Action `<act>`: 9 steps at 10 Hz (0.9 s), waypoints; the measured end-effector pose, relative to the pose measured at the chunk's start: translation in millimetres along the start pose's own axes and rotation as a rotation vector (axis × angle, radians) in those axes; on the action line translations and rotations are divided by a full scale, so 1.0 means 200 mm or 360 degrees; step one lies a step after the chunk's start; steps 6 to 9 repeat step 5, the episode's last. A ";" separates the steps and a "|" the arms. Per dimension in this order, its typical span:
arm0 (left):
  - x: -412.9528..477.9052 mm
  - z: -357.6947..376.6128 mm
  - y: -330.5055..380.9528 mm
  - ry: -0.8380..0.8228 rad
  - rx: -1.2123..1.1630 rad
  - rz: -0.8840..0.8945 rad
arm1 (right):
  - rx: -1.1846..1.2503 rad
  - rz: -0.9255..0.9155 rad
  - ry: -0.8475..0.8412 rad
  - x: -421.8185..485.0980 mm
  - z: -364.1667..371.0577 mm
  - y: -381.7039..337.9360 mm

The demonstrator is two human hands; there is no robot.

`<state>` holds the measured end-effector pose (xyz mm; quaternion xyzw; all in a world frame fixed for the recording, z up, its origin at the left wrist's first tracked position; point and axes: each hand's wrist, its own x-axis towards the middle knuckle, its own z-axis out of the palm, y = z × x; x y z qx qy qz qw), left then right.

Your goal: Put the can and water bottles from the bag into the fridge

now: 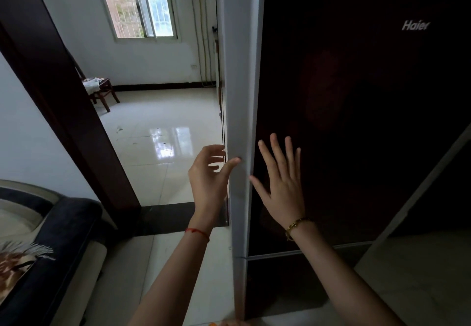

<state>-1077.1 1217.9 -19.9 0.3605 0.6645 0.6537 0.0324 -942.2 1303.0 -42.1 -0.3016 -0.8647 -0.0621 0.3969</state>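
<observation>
A tall fridge [356, 96] with a dark glossy door and a grey side edge fills the right half of the head view. The door looks closed. My right hand [283, 185] lies flat against the dark door front, fingers spread, holding nothing. My left hand [209, 175] is at the grey left edge of the door, fingers apart, thumb tip touching the edge. No bag, can or water bottle is in view.
A dark wooden door frame [76, 121] stands to the left, opening onto a tiled room with a wooden chair [102, 91] and a window [142, 4]. A dark sofa [51, 249] with a cushion sits at the lower left. Pale floor tiles [420, 274] lie at the lower right.
</observation>
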 end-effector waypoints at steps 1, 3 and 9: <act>-0.01 -0.02 0.01 -0.0042 0.0050 0.0078 | 0.0101 0.0040 -0.0078 -0.01 -0.06 -0.02; -0.11 -0.13 0.03 -0.0152 0.0169 0.0240 | 0.0455 0.0202 -0.0103 -0.05 -0.19 -0.09; -0.23 -0.29 0.08 -0.0236 0.0223 0.0370 | 0.0697 0.0445 -0.0020 -0.12 -0.32 -0.12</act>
